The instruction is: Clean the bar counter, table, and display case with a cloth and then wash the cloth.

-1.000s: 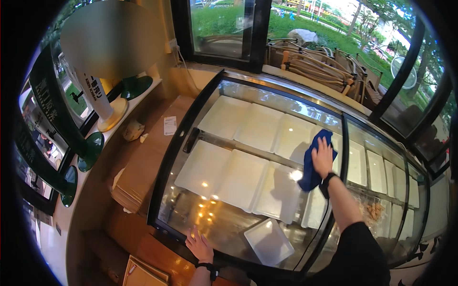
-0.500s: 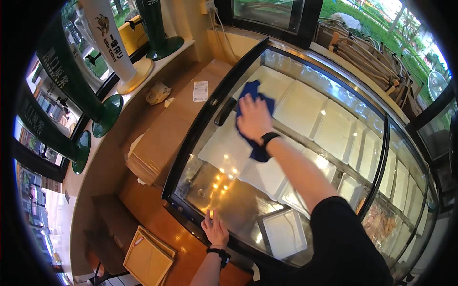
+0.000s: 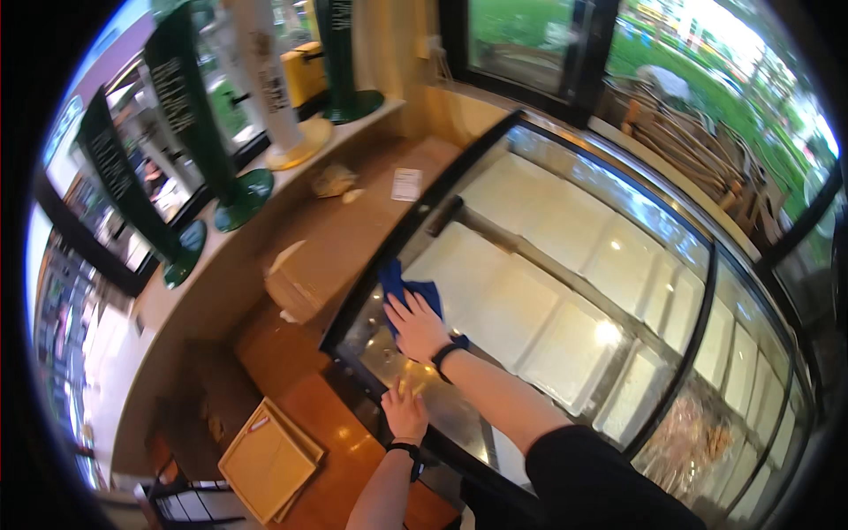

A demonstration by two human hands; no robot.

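Spread over a blue cloth [image 3: 427, 292], the right hand [image 3: 416, 329] is lying on the glass case [image 3: 712, 265] near its nine o'clock edge; the left hand [image 3: 405, 413], loosely open and empty, is resting at the cloth's six o'clock.

Look along the pale ledge [image 3: 159, 307]: three dark-green, round-footed columns [image 3: 187, 102], one white, gold-footed column [image 3: 265, 84]. Below sits flat brown cardboard [image 3: 353, 243]; lower, tan framed rectangular boards [image 3: 269, 464].
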